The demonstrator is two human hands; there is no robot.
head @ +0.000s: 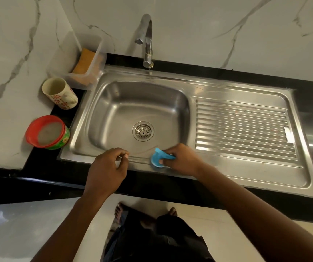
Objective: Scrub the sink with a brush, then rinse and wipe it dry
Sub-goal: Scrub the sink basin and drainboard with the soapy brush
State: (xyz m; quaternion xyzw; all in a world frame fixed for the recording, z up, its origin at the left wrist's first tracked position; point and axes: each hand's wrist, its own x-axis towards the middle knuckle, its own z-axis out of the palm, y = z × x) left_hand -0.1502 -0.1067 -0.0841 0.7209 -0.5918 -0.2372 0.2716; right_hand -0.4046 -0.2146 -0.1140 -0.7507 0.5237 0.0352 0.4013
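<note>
Blue brush (156,157) in right hand (184,161) on near rim of sink (138,161)

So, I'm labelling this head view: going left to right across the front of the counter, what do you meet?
Red-lidded tub → left hand → blue brush → ribbed drainboard.

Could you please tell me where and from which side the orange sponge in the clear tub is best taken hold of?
Probably best to pinch the orange sponge by its upper end, coming from above. It stands on edge, leaning in the clear tub, whose walls close off its sides and lower part; only the top end lies near the open mouth.
</note>
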